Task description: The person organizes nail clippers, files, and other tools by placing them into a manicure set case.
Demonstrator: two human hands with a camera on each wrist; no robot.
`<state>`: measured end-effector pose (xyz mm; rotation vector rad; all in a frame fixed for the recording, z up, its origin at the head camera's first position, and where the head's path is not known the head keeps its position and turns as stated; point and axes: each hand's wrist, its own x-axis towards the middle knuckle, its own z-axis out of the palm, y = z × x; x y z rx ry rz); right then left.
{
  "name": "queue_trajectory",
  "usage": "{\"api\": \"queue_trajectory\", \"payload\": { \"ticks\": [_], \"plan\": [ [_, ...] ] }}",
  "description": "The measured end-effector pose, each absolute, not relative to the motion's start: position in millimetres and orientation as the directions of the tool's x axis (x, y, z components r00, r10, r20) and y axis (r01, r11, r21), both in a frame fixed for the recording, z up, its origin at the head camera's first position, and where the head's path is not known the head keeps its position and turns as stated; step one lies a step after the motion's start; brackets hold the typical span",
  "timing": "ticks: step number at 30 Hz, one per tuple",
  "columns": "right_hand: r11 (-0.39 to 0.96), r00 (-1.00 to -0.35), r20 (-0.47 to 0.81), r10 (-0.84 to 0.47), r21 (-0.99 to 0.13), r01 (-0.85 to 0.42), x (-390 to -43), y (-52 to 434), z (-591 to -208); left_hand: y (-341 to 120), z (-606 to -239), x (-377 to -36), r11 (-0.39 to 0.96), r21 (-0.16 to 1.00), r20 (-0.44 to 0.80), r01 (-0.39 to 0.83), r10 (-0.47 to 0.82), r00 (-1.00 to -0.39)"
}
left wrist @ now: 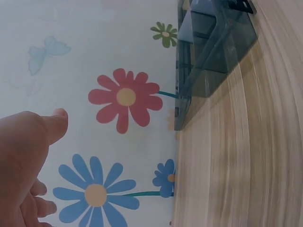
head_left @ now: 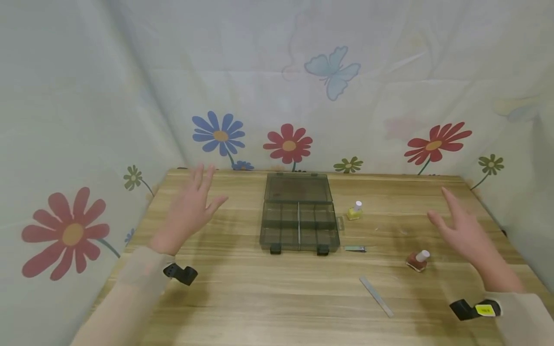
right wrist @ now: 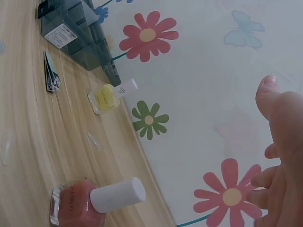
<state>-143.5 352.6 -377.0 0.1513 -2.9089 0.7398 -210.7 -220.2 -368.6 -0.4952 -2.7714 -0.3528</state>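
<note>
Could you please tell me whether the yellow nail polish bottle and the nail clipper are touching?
Apart: the head view shows a strip of bare wooden tabletop between the yellow nail polish bottle and the nail clipper.

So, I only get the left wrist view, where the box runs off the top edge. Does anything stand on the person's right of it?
Observer: Yes, in the head view a white-capped yellow bottle stands right of the box.
Operator: And is the right hand holding anything?
Observer: No, the right hand holds nothing.
Operator: Which loose item lies nearest the person?
Observer: A thin grey strip, possibly a nail file.
</note>
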Motion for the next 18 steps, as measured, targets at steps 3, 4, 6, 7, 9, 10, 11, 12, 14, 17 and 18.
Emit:
{"api": "queue_trajectory", "payload": {
  "ticks": [3, 4, 6, 7, 9, 10, 11, 12, 14, 17, 18],
  "plan": [
    [0.818, -0.994, 0.104, -0.037, -0.568, -0.090, -137.6, 355.1, -377.9, -217.9, -370.4, -209.8, 0.881, 0.271, 0.342, 0.388, 0.289, -0.894],
    [0.808, -0.995, 0.098, -0.036, -0.584, -0.086, -136.2, 356.0, -378.5, -217.1, -371.6, -209.5, 0.871, 0.301, 0.340, 0.388, 0.282, -0.897],
    [0.794, -0.995, 0.098, -0.036, -0.602, -0.088, -133.4, 357.3, -379.9, -215.0, -373.3, -209.0, 0.854, 0.352, 0.330, 0.383, 0.270, -0.905],
    [0.789, -0.994, 0.100, -0.035, -0.607, -0.089, -131.6, 357.8, -380.6, -214.1, -374.3, -208.9, 0.848, 0.373, 0.319, 0.375, 0.263, -0.911],
    [0.793, -0.994, 0.108, -0.033, -0.602, -0.092, -128.3, 358.5, -382.7, -212.2, -376.3, -209.0, 0.840, 0.406, 0.301, 0.361, 0.250, -0.920],
    [0.796, -0.993, 0.115, -0.032, -0.598, -0.095, -126.5, 358.6, -384.1, -211.3, -377.7, -209.3, 0.836, 0.419, 0.295, 0.355, 0.244, -0.924],
    [0.797, -0.992, 0.120, -0.031, -0.596, -0.097, -124.7, 358.3, -385.6, -210.2, -378.7, -209.6, 0.830, 0.432, 0.291, 0.352, 0.241, -0.926],
    [0.798, -0.992, 0.120, -0.027, -0.595, -0.094, -123.1, 358.1, -387.1, -209.2, -380.1, -209.8, 0.826, 0.444, 0.286, 0.347, 0.236, -0.929],
    [0.801, -0.994, 0.111, -0.021, -0.593, -0.083, -119.9, 357.5, -390.9, -207.6, -384.8, -211.7, 0.814, 0.471, 0.276, 0.340, 0.230, -0.933],
    [0.804, -0.996, 0.090, -0.016, -0.591, -0.067, -115.3, 357.6, -398.2, -203.3, -392.7, -214.1, 0.781, 0.532, 0.252, 0.326, 0.222, -0.942],
    [0.803, -0.997, 0.079, -0.016, -0.592, -0.060, -113.9, 357.9, -400.8, -201.8, -396.2, -215.2, 0.768, 0.555, 0.238, 0.319, 0.220, -0.946]
  ]
}}
